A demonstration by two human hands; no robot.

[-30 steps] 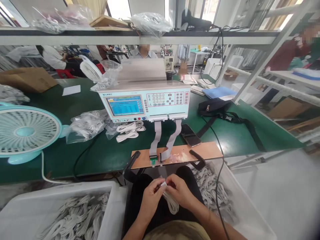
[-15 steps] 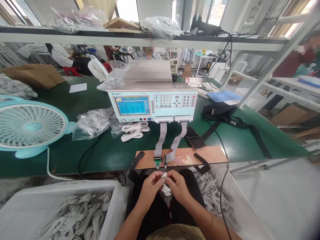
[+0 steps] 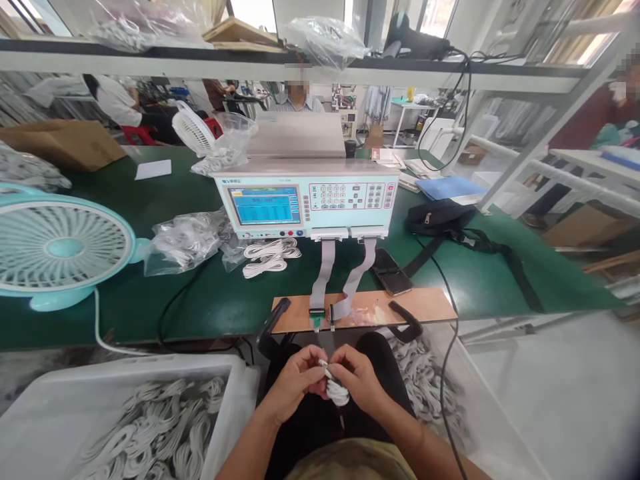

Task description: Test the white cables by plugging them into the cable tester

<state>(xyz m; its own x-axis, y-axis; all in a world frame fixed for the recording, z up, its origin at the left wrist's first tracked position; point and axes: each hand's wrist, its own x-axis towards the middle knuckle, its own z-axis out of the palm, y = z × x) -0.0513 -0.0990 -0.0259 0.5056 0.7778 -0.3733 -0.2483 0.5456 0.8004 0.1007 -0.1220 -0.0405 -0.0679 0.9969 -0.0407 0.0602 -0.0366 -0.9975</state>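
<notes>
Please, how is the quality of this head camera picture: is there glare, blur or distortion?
Head view: windows along the top are washed out; soft glare lies on the green table right of the black bag; the wide lens seems to stretch the fan at the left edge; small lettering on the tester is too soft to read; blocky pixels cover faces.

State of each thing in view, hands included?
Tester screen: lit
Ribbon cables: plugged into tester
Board: clamped at table edge
Phone: flat, screen dark
Large fan: spinning or not, can't tell
Left bin: open, cables inside
Right bin: open, cables inside
Left hand: pinching coiled cable
Right hand: pinching it too
</notes>
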